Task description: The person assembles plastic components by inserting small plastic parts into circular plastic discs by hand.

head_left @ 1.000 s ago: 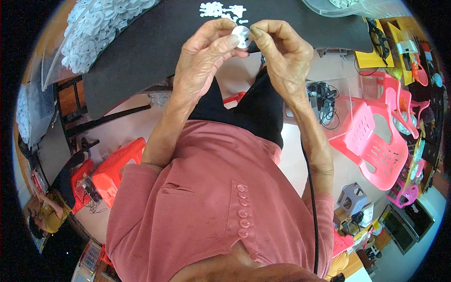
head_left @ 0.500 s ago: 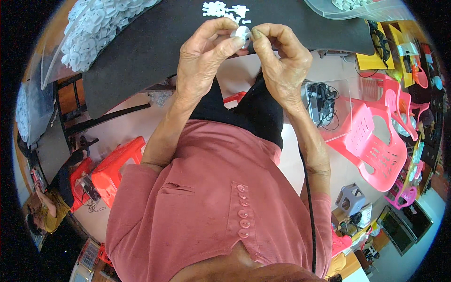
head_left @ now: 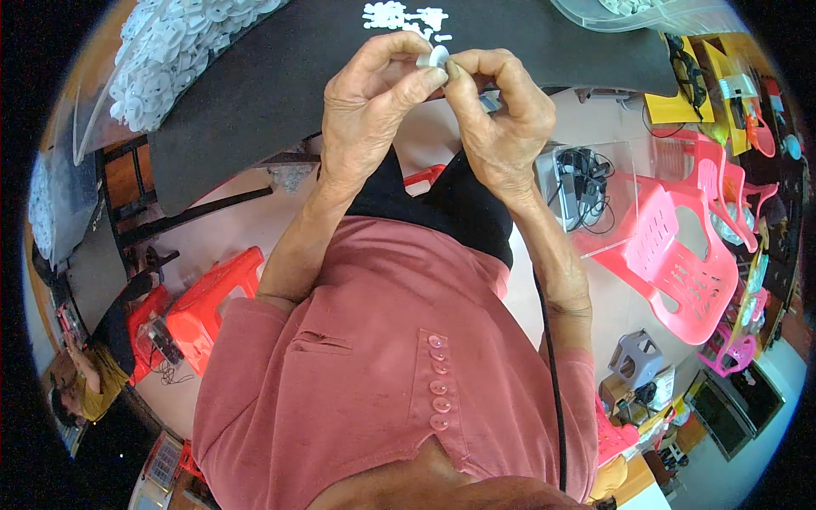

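Note:
Between thumb and fingers my left hand (head_left: 374,102) pinches a small white plastic piece (head_left: 438,57) with a round disc face. My right hand (head_left: 501,106) is closed against the piece's right side, thumb and forefinger pressed together; whatever lies between those fingertips is too small to make out. Both hands are raised over the near edge of the dark table. Just beyond them, small white plastic parts (head_left: 387,15) lie in a loose cluster on the tabletop.
A clear bin heaped with white disc parts (head_left: 166,64) stands at the left of the dark table (head_left: 297,64). At the far right is another clear tub (head_left: 671,19). Pink chairs (head_left: 680,255), a red stool (head_left: 212,306) and a clear box with black cables (head_left: 586,191) surround me.
My right hand has shifted slightly left and down, closer to my left fingertips. The disc piece has turned a little; my left hand has barely moved.

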Available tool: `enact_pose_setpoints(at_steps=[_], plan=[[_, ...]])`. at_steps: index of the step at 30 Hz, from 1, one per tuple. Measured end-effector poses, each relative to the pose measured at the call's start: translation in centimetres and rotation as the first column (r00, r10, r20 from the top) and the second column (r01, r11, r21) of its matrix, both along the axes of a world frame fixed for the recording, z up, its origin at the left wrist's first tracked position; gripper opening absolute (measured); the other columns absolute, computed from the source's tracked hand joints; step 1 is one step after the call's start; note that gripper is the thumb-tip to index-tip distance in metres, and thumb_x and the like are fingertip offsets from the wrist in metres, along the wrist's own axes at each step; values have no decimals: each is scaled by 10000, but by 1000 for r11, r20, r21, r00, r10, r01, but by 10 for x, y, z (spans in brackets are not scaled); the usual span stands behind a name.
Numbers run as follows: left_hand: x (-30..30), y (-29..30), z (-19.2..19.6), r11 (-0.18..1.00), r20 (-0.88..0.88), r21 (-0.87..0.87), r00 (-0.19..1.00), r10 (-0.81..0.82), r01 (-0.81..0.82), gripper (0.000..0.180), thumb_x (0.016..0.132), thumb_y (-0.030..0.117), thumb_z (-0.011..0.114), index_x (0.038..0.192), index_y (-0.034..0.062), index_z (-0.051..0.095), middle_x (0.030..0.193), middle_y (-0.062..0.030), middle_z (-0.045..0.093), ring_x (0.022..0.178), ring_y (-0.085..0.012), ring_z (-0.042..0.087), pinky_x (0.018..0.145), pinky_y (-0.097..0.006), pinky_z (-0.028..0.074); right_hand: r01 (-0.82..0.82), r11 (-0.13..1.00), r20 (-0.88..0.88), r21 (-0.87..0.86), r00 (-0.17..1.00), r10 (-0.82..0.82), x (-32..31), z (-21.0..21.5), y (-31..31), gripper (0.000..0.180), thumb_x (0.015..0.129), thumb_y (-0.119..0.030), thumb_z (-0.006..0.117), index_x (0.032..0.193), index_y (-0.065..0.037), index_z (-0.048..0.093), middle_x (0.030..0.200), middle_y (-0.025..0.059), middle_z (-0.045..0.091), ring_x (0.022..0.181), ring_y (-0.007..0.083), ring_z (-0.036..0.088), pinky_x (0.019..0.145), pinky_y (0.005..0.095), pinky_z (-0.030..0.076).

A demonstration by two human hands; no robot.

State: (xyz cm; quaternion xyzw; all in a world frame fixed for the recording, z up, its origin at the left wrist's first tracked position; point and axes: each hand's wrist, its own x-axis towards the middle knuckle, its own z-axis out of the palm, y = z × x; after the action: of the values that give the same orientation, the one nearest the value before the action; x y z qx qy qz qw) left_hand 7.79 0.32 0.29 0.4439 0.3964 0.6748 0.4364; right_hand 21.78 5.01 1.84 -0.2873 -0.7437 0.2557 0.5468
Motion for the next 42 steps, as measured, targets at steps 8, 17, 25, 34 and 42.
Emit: enact_pose_setpoints(at_steps=[8, 17, 25, 34, 42], plan=[[-5, 1, -5, 997, 70, -43, 996, -56, 59, 260, 888, 106, 681, 1128, 30, 614, 964, -70, 666, 843, -140, 669, 773, -263, 571, -243, 919, -92, -310, 970, 225, 8, 3, 5, 94, 865, -59, 678, 907, 25, 673, 812, 53, 688, 744, 82, 646, 665, 229, 517], [-8, 2, -8, 982, 260, -46, 952, -163, 181, 260, 902, 113, 664, 1130, -1, 609, 957, -88, 667, 795, -164, 671, 743, -274, 565, -204, 900, -57, -385, 979, 197, 15, 2, 4, 143, 904, -128, 681, 974, -3, 683, 840, 7, 652, 767, 59, 568, 684, 206, 463], [-3, 2, -5, 988, 268, -22, 953, -144, 155, 260, 901, 124, 667, 1125, 4, 615, 957, -93, 664, 803, -164, 673, 733, -284, 582, -156, 929, 9, -334, 986, 169, 10, 2, 0, 73, 902, -85, 660, 910, -14, 675, 798, -20, 629, 733, 43, 550, 674, 200, 458], [-3, 3, -7, 993, 212, -27, 971, -110, 118, 258, 895, 125, 675, 1121, 12, 622, 945, -86, 665, 787, -154, 673, 727, -263, 578, -167, 941, -17, -295, 985, 170, 9, 1, 7, 89, 858, -98, 677, 837, -12, 666, 700, 4, 637, 632, 55, 552, 583, 219, 460], [-2, 3, -8, 989, 250, -29, 959, -133, 145, 256, 896, 126, 677, 1116, 8, 624, 924, -81, 670, 780, -155, 671, 704, -260, 570, -163, 895, -50, -416, 986, 156, 12, 8, 6, 107, 869, -121, 667, 848, -16, 669, 718, 1, 642, 642, 53, 552, 600, 219, 459]])
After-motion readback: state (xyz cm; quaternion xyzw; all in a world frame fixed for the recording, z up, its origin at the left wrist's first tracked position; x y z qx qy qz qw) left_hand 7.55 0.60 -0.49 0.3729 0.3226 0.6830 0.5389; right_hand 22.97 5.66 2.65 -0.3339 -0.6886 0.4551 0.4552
